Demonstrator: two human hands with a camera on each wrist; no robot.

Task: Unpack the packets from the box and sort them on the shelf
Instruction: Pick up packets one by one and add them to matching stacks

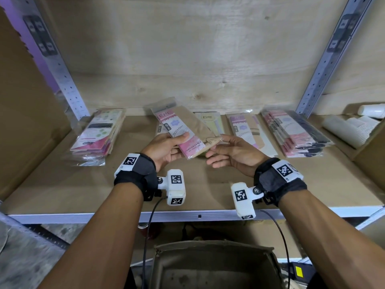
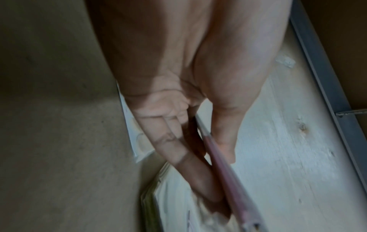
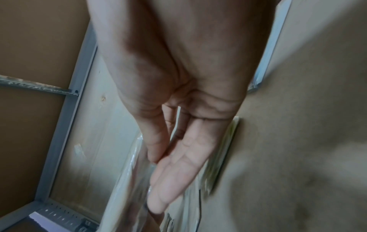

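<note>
My left hand (image 1: 175, 148) holds a pink and tan packet (image 1: 183, 132) above the shelf board (image 1: 83, 184), thumb on top and fingers underneath. My right hand (image 1: 216, 148) is palm up and pinches the packet's lower right corner between thumb and fingers. In the left wrist view the packet (image 2: 234, 188) appears edge-on between the left hand's (image 2: 224, 180) thumb and fingers. The right wrist view shows the right hand (image 3: 157, 172) with its thumb tip against straight fingers at the clear wrapper (image 3: 131, 180). The cardboard box (image 1: 214, 265) stands open below the shelf.
Packets lie along the back of the shelf: a left pile (image 1: 98, 136), a green packet (image 1: 210, 122), a pink packet (image 1: 243, 128) and a right pile (image 1: 295, 132). White cups (image 1: 352, 128) fill a carton at far right. A cardboard sheet (image 1: 27, 101) stands at left.
</note>
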